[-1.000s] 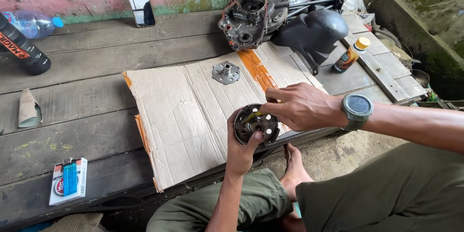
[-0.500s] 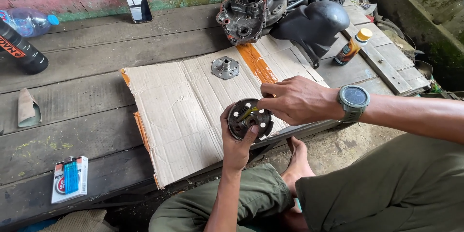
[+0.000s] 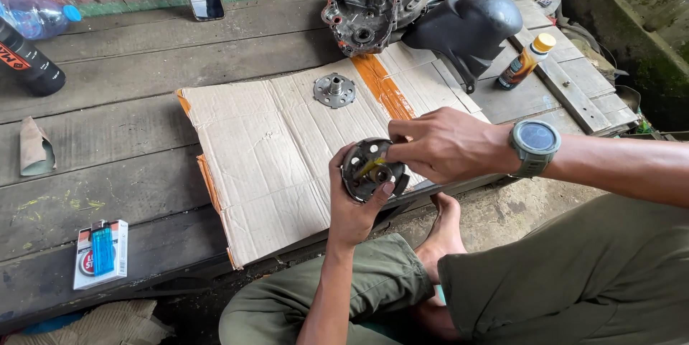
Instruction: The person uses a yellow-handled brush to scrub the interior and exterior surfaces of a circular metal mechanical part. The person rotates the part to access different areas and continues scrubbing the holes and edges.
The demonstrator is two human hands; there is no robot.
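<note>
moved: round metal part (image 3: 370, 170) sits a bit lower & closer to the body vs 0.5 s ago; right hand (image 3: 445, 145) now further over its face.
part: held just above near edge of cardboard (image 3: 273, 144), off the boards.
left hand (image 3: 357, 205): cupped under part, fingers closed on its rim.
right hand: pinched on a small yellowish tool (image 3: 370, 167), tip at the hub.
tip: keep part steady in left palm, tool square to hub, small pushes.
near: holed disc (image 3: 334, 90) lies on cardboard; engine case (image 3: 366, 4) behind.
</note>
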